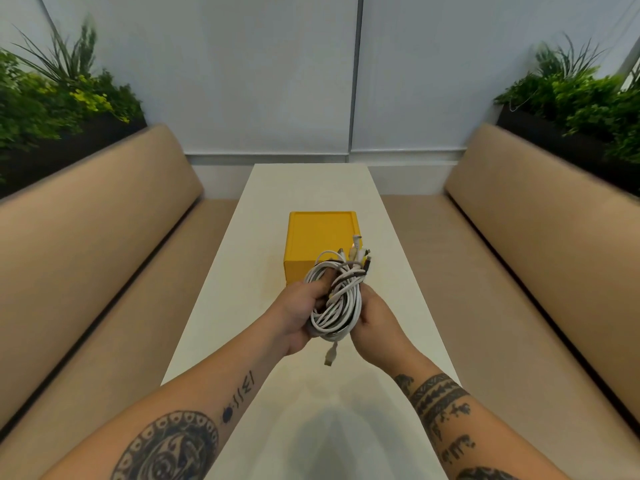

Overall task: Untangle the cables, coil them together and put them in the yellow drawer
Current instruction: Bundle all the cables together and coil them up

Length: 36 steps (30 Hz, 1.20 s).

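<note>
You sat at the end of a long white table (311, 188), with beige benches (104, 237) on both sides and green plants (62, 95) behind them. The yellow drawer (320, 237) stood on the table just beyond your hands, and from this angle it looked closed; its front was mostly covered by the bundle.

You held the cables (337, 299) above the table as one loose coil of white loops. Your left hand (301, 317) was closed around the left side of the coil, with fingers passed through the loops, and your right hand (375, 323) pressed against the right side, curled around it.

I think the danger was this: nothing tied the coil, so if one hand let go to open the drawer, the loops could spring apart. One plug (328, 357) hung free below and several connector ends (358, 249) stuck out on top; these could catch on the drawer edge.

I could not see your fingertips behind the bundle, nor how many cables there were, nor any handle on the drawer.
</note>
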Tool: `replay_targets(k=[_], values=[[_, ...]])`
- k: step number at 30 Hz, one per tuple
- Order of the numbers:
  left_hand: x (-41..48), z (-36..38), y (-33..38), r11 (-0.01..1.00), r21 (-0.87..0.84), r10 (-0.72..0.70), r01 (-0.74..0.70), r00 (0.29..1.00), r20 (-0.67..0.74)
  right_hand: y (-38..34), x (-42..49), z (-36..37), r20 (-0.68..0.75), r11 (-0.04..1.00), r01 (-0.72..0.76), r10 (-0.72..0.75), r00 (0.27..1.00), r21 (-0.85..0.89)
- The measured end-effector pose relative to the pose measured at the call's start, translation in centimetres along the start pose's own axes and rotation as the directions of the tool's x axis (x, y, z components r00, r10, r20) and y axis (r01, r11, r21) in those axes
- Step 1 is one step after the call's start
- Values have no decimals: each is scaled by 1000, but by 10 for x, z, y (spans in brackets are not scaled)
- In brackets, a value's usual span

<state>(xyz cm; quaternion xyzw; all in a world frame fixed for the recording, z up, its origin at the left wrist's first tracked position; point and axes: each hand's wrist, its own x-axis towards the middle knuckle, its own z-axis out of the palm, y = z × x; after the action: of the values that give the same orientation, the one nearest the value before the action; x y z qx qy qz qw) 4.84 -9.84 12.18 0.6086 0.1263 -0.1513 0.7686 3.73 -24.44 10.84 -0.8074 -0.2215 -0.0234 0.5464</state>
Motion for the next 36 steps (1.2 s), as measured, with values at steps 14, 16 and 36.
replay_targets(k=[14, 16, 36], values=[[8, -22, -1, 987, -152, -50, 60, 996, 71, 18, 6, -26, 68, 916, 15, 13, 998, -400], [8, -25, 7, 991, -119, -50, 54, 998, 40, 16, 3, -21, -17, 969, -145, 144, 989, -198], [-10, 4, 21, 998, 25, 56, -52, 979, -195, 31, -4, 14, 110, 989, 19, -3, 994, -149]])
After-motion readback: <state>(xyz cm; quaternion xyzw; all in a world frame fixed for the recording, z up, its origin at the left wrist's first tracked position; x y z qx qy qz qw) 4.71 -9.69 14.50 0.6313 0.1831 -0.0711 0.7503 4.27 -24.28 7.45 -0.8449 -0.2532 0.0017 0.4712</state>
